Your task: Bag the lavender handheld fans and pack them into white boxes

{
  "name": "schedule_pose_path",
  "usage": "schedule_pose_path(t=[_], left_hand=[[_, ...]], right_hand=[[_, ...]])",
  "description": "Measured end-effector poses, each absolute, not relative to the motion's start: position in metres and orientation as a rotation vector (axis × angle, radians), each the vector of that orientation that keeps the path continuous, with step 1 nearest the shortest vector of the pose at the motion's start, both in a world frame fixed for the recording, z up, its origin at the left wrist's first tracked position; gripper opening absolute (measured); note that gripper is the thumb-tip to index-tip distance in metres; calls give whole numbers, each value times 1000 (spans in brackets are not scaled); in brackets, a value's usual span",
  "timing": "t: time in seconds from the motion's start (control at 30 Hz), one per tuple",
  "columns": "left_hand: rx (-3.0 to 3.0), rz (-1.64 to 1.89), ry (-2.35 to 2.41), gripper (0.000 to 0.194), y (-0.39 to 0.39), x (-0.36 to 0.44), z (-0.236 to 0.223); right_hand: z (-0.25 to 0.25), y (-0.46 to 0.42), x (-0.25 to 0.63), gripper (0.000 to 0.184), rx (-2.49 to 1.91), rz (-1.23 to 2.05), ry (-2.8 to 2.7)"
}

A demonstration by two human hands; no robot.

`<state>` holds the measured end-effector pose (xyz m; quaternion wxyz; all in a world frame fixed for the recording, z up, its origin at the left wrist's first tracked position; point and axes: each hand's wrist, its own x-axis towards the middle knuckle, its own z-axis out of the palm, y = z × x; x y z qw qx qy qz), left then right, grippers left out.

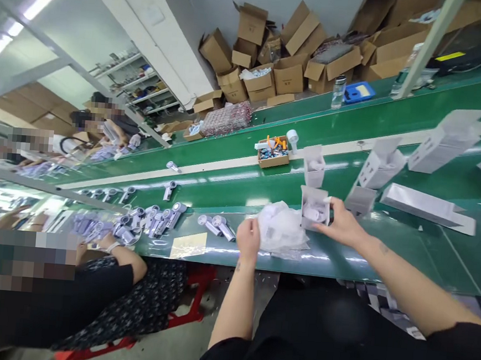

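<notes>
Black shirt (329, 325) sat nearest the camera. Right hand (339, 224) had fingers clamped on an open white box (314, 204), on or just above the counter (224, 254), couldn't tell which; a pale item (315, 214) lay inside. Left hand (248, 237) curled against plastic bags (280, 227); couldn't tell whether its fingers pinched one. Good handling likely called for a light grip, opening up, no crushing. Printing on nearby boxes (378, 168) was too small to read; no brand legible.

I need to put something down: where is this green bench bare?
Green belt shows bare between the small parts box and the two fans nearest the left hand. Crowded: plastic bags beside that hand, a white box in the right hand, fan pile farther left.
</notes>
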<state>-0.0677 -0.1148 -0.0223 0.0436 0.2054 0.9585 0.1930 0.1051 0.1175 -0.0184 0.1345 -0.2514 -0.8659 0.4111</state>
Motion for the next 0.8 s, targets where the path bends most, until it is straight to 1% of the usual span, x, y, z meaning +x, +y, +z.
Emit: schedule_pose_path(t=[0.07,0.13,0.2,0.3,0.43,0.53,0.57,0.63,0.67,0.73,0.77,0.8], left_hand=[[131,446,2928,42,-145,-116,-33],[-70,336,2858,43,-168,-152,-49],[-107,287,2795,45,-182,-173,-67],[-84,257,2731,47,-195,-185,-94],[-66,308,2700,50,-213,-192,-118],[-154,574,2656,44,-226,-195,-126],[-210,739,2613,41,-229,-194,-126],[-323,1176,2433,37,-229,-190,-120],[-344,1387,2296,36,-225,-186,-114],[-306,1707,1963,39,-210,-175,-97],[-229,1755,1824,41,-199,-167,-88],[-137,1752,1708,43,-186,-158,-80]], right_hand=[[-4,127,65,79,-680,1159,-2441],[1,135,13,82,-624,1149,-2404],[-5,140,-44,83,-605,1157,-2403],[-30,142,-119,81,-604,1197,-2428],[-67,143,-177,81,-595,1273,-2495],[-79,147,-187,82,-566,1369,-2485],[-79,148,-185,83,-548,1400,-2452],[-76,143,-172,81,-551,1433,-2315],[-73,136,-162,76,-605,1438,-2207],[-68,112,-134,56,-812,1500,-1950],[-66,95,-119,44,-930,1613,-1834],[-64,77,-103,36,-1024,1808,-1732]])
